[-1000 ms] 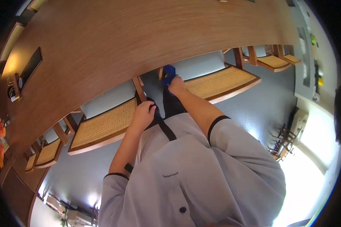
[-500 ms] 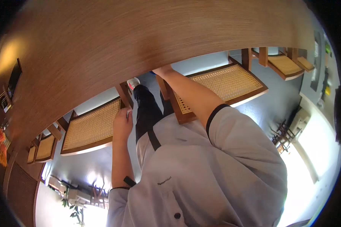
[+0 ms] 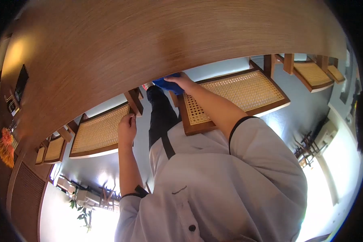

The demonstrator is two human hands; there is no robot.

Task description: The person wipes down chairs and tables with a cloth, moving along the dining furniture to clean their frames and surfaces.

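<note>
My right hand (image 3: 185,82) is closed around a bunched blue cloth (image 3: 168,84) at the near edge of the wooden table (image 3: 181,36). Part of the cloth is hidden by the tabletop's edge. That forearm passes over a cane-seated chair (image 3: 238,92). Lower and to the left, my left hand (image 3: 127,125) hangs with fingers curled in, beside another cane-seated chair (image 3: 99,133). Nothing shows in it.
Further cane chairs (image 3: 313,73) line the table on both sides. At the far left are a dark flat panel (image 3: 21,82) and an orange flower (image 3: 5,149). A chair frame (image 3: 138,103) stands close to my leg.
My right hand has come back from beyond the table edge, bringing more of the blue cloth into view. The left hand's fingers have turned slightly, and the whole view has shifted a little.
</note>
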